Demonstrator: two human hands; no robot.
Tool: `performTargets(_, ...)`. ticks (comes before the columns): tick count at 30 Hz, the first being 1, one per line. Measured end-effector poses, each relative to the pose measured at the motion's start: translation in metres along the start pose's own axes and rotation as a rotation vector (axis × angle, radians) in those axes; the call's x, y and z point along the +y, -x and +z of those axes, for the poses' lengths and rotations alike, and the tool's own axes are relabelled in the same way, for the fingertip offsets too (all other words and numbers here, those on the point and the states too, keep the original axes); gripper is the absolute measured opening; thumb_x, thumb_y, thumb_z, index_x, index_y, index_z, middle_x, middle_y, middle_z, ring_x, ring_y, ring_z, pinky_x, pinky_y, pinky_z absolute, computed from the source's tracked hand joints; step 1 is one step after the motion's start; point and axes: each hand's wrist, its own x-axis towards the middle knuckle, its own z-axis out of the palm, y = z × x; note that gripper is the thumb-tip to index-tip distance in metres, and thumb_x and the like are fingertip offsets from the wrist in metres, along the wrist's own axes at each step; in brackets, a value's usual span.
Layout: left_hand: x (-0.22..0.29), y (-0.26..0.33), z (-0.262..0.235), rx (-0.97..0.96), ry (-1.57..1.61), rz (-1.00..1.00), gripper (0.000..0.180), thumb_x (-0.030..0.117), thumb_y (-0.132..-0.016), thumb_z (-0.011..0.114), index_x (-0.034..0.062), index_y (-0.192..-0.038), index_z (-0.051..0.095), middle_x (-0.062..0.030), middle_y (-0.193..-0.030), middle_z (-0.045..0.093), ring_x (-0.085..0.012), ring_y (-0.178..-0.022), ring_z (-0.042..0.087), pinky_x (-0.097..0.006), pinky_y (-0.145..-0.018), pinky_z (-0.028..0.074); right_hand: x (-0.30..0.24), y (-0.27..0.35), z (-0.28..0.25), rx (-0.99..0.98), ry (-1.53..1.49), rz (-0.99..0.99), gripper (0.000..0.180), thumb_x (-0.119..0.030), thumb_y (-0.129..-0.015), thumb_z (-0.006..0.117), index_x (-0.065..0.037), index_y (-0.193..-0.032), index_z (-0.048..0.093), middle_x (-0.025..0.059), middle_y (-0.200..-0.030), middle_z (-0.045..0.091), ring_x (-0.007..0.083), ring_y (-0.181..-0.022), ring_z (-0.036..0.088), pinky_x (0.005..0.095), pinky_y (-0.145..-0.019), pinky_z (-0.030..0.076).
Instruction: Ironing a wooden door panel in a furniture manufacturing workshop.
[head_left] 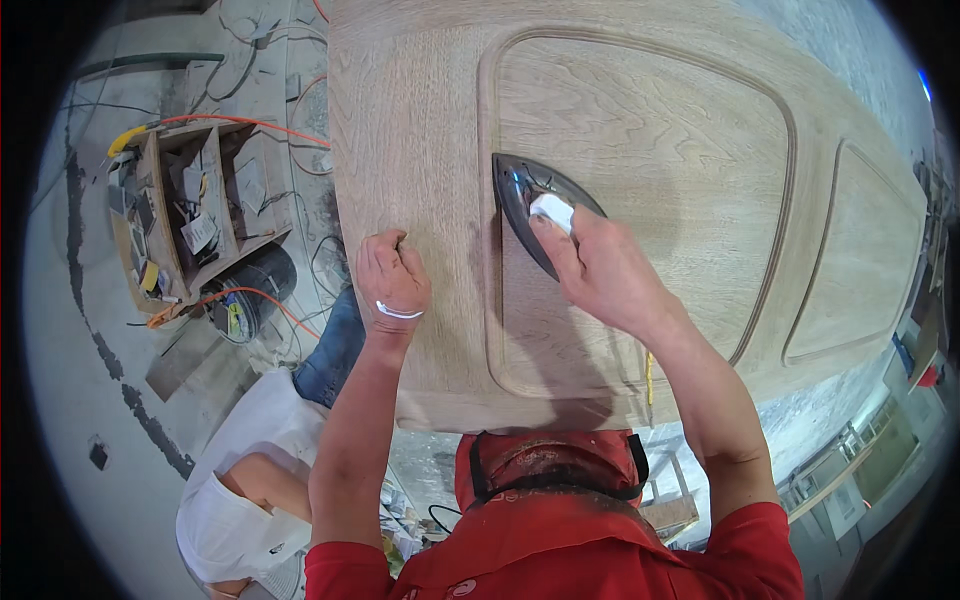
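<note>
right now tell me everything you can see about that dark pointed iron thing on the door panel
The iron is dark grey metal, teardrop-shaped with a pointed tip toward the person and a glossy, reflective top. It lies flat on the pale wooden door, over the groove of the raised panel. The right hand presses a small white pad on its top. The left hand rests on the wood beside it, apart.

The rear part of the dark iron (535, 205) is covered by the right hand (600, 270), so its handle is not seen. The far edge of the wooden door panel (640, 120) is cut off by the picture's top edge. The small items in the wooden crate (190, 210) are too small to be told apart.
</note>
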Motion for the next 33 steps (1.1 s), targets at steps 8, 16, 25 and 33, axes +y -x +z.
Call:
performTargets(8,0.002,0.0,-0.001,-0.014,-0.008,0.0,0.028,-0.006,-0.092,0.062,-0.0013,-0.119,0.057,-0.0203,-0.1,0.061,-0.0405,-0.091,0.063,-0.05,-0.082,0.05,0.005,-0.015,-0.004,-0.014,0.061,0.001,0.042,-0.032,-0.113,0.061,0.007,-0.098,0.067,0.0256,-0.069,0.061,0.0326,-0.06,0.062,0.0461,-0.062,0.051)
performTargets(16,0.001,0.0,-0.003,-0.041,0.02,-0.012,0.027,-0.007,-0.093,0.061,-0.0017,-0.119,0.056,-0.0208,-0.102,0.062,-0.0409,-0.091,0.064,-0.049,-0.08,0.05,-0.004,-0.005,-0.002,-0.027,-0.223,0.244,0.046,-0.034,-0.112,0.059,0.008,-0.096,0.068,0.0326,-0.08,0.068,0.0521,-0.077,0.068,0.0527,-0.068,0.052)
performTargets(25,-0.005,0.002,0.003,0.023,0.055,0.022,0.031,-0.005,-0.088,0.065,0.0009,-0.117,0.057,-0.018,-0.096,0.061,-0.0389,-0.086,0.063,-0.049,-0.078,0.051,-0.01,-0.002,0.015,0.056,-0.149,0.233,0.049,-0.035,-0.113,0.058,0.009,-0.096,0.067,0.0317,-0.077,0.066,0.0469,-0.073,0.07,0.0513,-0.067,0.052)
performTargets(33,-0.006,-0.001,0.005,0.036,0.061,0.036,0.031,-0.005,-0.088,0.065,0.0012,-0.117,0.057,-0.0178,-0.096,0.061,-0.0388,-0.085,0.063,-0.049,-0.077,0.05,-0.007,-0.01,0.016,0.105,-0.195,0.208,0.053,-0.038,-0.115,0.054,0.009,-0.095,0.067,0.0304,-0.072,0.065,0.046,-0.07,0.07,0.0523,-0.066,0.051)
